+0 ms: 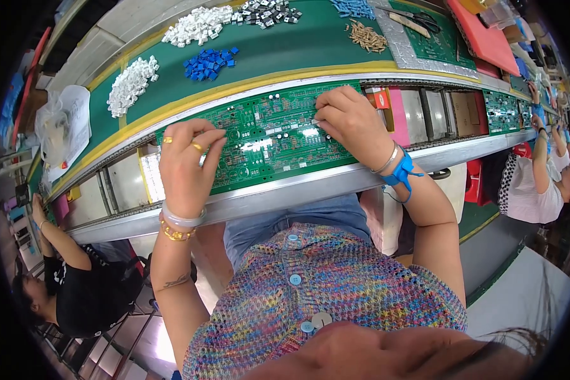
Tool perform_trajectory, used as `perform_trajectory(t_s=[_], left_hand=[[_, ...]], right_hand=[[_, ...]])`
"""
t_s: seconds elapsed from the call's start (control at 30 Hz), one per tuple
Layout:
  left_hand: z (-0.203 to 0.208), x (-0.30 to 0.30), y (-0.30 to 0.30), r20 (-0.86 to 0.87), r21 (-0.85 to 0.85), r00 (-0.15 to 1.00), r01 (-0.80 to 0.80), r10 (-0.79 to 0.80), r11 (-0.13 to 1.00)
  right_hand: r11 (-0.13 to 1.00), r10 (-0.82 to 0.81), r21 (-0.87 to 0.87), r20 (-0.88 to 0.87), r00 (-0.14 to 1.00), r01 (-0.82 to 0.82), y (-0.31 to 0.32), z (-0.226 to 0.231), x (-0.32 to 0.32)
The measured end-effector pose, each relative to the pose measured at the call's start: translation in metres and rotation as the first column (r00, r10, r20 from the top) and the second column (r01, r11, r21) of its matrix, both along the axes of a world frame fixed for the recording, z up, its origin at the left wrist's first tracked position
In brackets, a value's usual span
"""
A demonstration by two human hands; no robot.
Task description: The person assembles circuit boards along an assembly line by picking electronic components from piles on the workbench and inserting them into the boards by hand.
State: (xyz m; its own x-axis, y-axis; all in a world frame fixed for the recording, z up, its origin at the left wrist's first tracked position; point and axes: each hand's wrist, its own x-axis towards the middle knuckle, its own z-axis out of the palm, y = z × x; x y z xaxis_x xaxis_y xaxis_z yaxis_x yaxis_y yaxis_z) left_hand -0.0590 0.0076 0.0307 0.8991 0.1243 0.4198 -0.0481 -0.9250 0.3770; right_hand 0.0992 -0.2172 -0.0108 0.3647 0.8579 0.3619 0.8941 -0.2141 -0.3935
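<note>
A green circuit board [278, 166] lies across the rails in front of me, dotted with small parts such as dark round capacitors and white connectors. Over its left end is my left hand [189, 166], fingers bent and thumb brought toward the index finger. Whatever may be between those fingertips is too small to see. At the board's upper right, my right hand [354, 123] is closed in a pinch close to the surface; its fingertips hide anything they hold.
Beyond the rail, a green bench holds piles of white connectors [133, 85], blue parts [210, 64], black parts [267, 12] and brown components [366, 37]. Scissors [418, 19] lie at the far right. Other people work on both sides, with another board [506, 113] rightward.
</note>
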Motion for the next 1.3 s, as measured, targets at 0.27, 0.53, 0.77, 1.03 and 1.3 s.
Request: perform_trajectory(t_s=[0.27,0.53,0.77,1.03,1.3], left_hand=[[-0.008,-0.018,0.014,-0.039,-0.007,0.998,-0.055,0.055,0.998],[0.0,0.002,0.035,-0.061,0.023,0.996,-0.062,0.063,0.998],[-0.029,0.096,0.107,-0.008,0.038,0.993,-0.114,0.114,0.993],[-0.042,0.141,0.115,-0.234,0.053,0.94,-0.243,0.249,0.969],[-0.023,0.099,0.115,-0.097,-0.089,0.988,-0.13,0.121,0.988]], right_hand=[[1.0,0.019,0.012,0.033,0.999,-0.02,0.004,-0.002,-0.001],[0.995,0.075,-0.059,-0.078,0.994,-0.08,0.005,0.015,0.01],[1.0,0.001,-0.029,-0.119,0.993,-0.004,0.126,0.021,0.057],[0.994,-0.106,0.0,0.114,0.988,0.107,0.209,-0.022,0.088],[0.99,-0.112,-0.046,0.291,0.95,0.13,0.212,-0.017,0.081]])
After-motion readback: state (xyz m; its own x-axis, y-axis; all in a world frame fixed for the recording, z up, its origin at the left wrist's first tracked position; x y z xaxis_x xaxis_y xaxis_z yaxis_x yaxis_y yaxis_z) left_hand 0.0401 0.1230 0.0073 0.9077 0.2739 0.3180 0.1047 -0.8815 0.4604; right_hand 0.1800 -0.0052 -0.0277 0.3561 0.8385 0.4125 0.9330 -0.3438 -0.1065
